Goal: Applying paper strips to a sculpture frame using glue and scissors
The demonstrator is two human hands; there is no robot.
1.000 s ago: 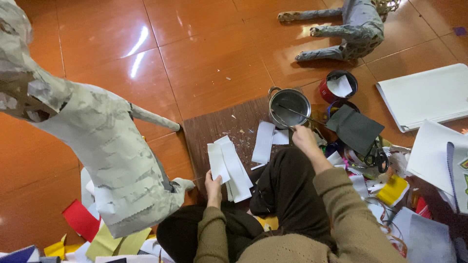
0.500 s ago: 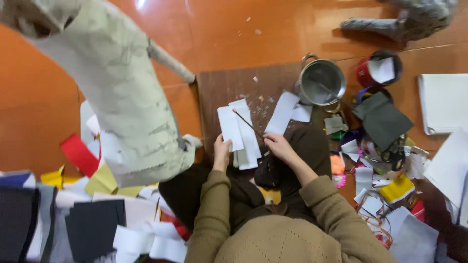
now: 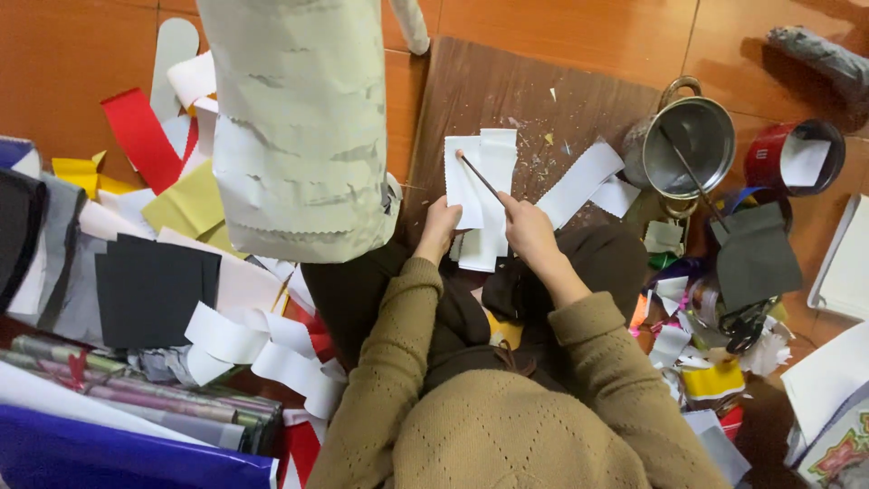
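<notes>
My left hand [image 3: 440, 226] pins the lower edge of several white paper strips [image 3: 480, 192] lying on a dark wooden board [image 3: 525, 100]. My right hand [image 3: 528, 228] grips a thin dark stick-like brush [image 3: 479, 175]; its tip rests on the upper part of the strips. A large figure covered in pale paper strips [image 3: 299, 127] stands just left of my hands. Behind the right hand sits a metal pot [image 3: 690, 136] with another stick leaning in it.
More white strips [image 3: 579, 181] lie on the board. A red tin [image 3: 792, 156] and a dark paper sheet [image 3: 753, 256] lie to the right. Coloured paper scraps, black sheets [image 3: 149, 290] and rolled paper [image 3: 136, 398] crowd the left floor. White sheets lie at the right edge.
The view has swung left and closer. My right hand came back from the pot to the strips with the stick and now touches its tip to the paper; the left hand still holds the strips.
</notes>
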